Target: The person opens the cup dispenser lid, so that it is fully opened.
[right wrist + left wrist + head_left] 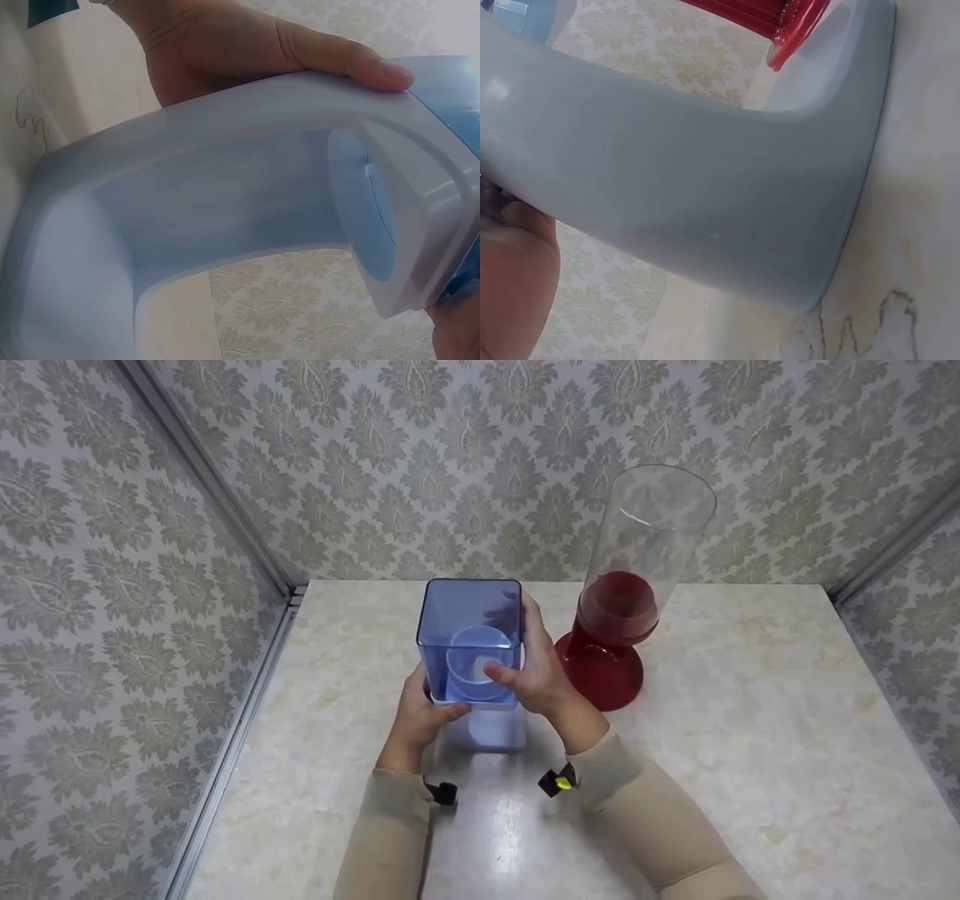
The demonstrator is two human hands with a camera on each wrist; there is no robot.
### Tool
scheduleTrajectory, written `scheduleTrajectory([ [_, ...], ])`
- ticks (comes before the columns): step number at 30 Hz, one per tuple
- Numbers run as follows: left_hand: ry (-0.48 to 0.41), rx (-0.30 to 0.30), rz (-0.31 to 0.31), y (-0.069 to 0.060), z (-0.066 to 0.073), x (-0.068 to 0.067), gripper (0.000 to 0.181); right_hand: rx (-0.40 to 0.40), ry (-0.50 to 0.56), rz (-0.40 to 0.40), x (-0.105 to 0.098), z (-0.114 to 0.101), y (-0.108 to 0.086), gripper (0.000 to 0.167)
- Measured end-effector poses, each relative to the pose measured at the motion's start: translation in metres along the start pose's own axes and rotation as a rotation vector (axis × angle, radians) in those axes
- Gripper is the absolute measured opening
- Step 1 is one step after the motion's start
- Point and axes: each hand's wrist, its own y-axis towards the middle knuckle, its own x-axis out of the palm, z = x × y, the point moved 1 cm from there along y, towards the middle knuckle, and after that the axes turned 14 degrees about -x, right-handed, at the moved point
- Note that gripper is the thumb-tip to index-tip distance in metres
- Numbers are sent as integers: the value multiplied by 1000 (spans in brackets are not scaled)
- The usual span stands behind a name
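A clear blue box [469, 611] is in the middle of the head view, at the hub of the clock, seated on top of a pale blue stand [498, 731] whose foot shows at six o'clock from it; the left hand [421, 716], at seven o'clock, grasps the top of the stand, its thumb lying on the stand just below the box; its other fingers are mostly hidden; the right hand [546, 671], at four o'clock, grips the box itself, with the thumb across the front wall and the fingers along the right side, some showing through the blue plastic; a round opening appears inside the box.

At about three o'clock, near the right hand but apart from the box, a red stand [607, 679] rests on the table [765, 735]; a clear tube [656, 532] rises from it, leaning towards one o'clock in the view; beige sleeves [660, 817] cover both arms, each with a small black gadget [446, 793] at the wrist; patterned wallpaper [420, 450] fills the back from ten to two o'clock.
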Motion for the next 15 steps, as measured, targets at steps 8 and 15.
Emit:
scheduleTrajectory([
  [8, 44, 4, 15, 1, 2, 0, 130, -99, -16, 33, -1, 3, 2, 138],
  [15, 69, -20, 19, -1, 3, 0, 135, -156, -36, 42, 1, 5, -1, 140],
])
